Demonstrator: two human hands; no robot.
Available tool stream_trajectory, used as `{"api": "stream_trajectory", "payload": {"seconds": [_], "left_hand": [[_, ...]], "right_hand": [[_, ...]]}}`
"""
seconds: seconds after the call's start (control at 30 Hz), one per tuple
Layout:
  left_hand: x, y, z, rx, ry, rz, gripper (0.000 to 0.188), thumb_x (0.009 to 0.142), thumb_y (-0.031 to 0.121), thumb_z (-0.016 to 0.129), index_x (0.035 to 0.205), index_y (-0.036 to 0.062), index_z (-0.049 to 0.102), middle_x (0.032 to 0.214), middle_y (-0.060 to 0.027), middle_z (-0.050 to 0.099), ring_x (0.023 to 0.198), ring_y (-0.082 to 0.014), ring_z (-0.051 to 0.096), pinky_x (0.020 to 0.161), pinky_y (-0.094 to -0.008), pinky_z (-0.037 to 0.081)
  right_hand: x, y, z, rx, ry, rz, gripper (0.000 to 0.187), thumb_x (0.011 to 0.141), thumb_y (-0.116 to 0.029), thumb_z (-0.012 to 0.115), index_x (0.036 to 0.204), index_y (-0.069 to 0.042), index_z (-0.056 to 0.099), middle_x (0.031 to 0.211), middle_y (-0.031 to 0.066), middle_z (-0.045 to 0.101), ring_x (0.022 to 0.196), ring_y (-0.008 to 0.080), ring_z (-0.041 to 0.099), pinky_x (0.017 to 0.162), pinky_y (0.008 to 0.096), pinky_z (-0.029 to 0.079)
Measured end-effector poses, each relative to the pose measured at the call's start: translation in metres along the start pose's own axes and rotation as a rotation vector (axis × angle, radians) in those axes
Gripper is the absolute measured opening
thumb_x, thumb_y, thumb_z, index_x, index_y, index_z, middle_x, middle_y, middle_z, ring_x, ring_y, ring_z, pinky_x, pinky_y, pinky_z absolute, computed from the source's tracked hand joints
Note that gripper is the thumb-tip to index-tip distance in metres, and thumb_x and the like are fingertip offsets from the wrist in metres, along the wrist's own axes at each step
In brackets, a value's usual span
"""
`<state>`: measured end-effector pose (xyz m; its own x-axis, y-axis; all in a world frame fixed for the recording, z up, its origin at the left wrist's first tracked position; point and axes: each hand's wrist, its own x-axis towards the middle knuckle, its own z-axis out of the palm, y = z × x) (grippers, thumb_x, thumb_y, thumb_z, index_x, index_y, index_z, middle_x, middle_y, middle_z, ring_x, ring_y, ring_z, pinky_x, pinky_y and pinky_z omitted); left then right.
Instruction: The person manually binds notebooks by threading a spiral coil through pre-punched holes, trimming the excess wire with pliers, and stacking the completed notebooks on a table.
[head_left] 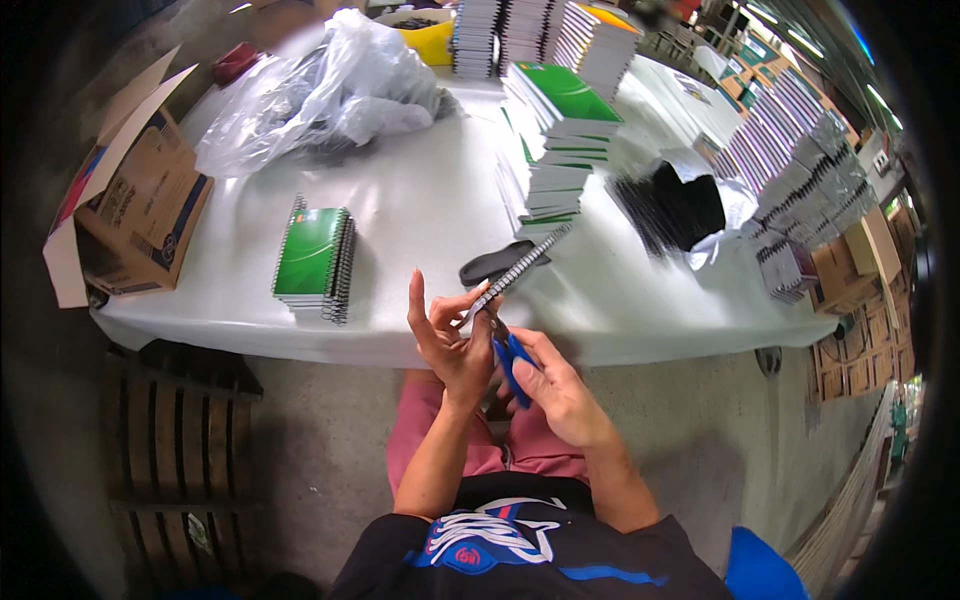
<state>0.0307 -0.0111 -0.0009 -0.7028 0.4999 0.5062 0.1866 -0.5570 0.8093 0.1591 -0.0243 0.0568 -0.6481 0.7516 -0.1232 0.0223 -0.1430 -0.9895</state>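
Head view, notebook (527,266) edge-on, scissors (514,366) partly hidden

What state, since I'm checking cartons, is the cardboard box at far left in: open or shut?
Open. The cardboard box shows its flaps spread outward, not folded closed.

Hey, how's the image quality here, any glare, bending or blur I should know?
Head view: fisheye bends the front edge of the white-covered table into an arc; head view: pale glare on its surface, bright highlights on the crumpled translucent plastic bag; head view: slight softness at the blue-handled metal tool, fine detail unclear.
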Motion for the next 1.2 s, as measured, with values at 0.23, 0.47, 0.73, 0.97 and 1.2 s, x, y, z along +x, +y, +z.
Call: {"api": "stream_trajectory", "payload": {"seconds": [0.23,0.47,0.73,0.97,1.2], "left_hand": [[0.020,0.005,-0.019,-0.280,0.204,-0.284,0.062,0.081,-0.003,0.066,0.136,0.0045,0.039,0.096,-0.0108,0.066,0.085,-0.0104,0.061,0.079,-0.0228,0.048],[0.027,0.003,-0.041,-0.490,0.282,-0.343,0.041,0.091,0.008,0.057,0.130,0.0016,0.045,0.104,-0.0138,0.064,0.086,-0.0130,0.062,0.083,-0.0249,0.049],[0.053,0.042,-0.086,-0.022,0.197,-0.047,0.036,0.090,0.004,0.056,0.126,0.0012,0.047,0.117,-0.0157,0.058,0.106,-0.0171,0.055,0.085,-0.0271,0.043],[0.094,0.034,-0.148,0.338,0.446,-0.058,0.046,0.089,0.020,0.062,0.128,0.0017,0.047,0.129,-0.0098,0.052,0.122,-0.0196,0.044,0.102,-0.0363,0.030],[0.099,-0.005,-0.170,0.553,0.237,-0.121,0.043,0.089,0.021,0.061,0.127,0.0019,0.050,0.128,-0.0163,0.050,0.121,-0.0272,0.046,0.100,-0.0359,0.036]], "right_hand": [[0.017,0.013,-0.073,-1.266,0.583,-0.123,0.041,0.091,-0.034,0.052,0.128,-0.016,0.050,0.121,0.0146,0.046,0.117,0.0348,0.043,0.101,0.0536,0.028],[0.050,0.017,-0.068,-1.138,0.519,-0.217,0.045,0.092,-0.042,0.049,0.129,-0.017,0.050,0.139,0.0156,0.036,0.131,0.0347,0.031,0.105,0.0575,0.020],[0.134,-0.008,0.036,0.398,0.077,-0.232,0.055,0.085,-0.001,0.061,0.133,-0.001,0.034,0.105,0.0124,0.062,0.088,0.0150,0.063,0.074,0.0285,0.055],[0.225,-0.038,0.105,0.160,0.041,-0.246,0.043,0.078,-0.010,0.073,0.114,-0.002,0.050,0.079,0.0105,0.067,0.065,0.0134,0.064,0.045,0.0232,0.049],[0.244,0.006,0.124,-0.780,0.073,-0.457,0.050,0.070,-0.027,0.078,0.109,-0.001,0.062,0.096,0.0158,0.062,0.088,0.0259,0.061,0.079,0.0355,0.049]]}}
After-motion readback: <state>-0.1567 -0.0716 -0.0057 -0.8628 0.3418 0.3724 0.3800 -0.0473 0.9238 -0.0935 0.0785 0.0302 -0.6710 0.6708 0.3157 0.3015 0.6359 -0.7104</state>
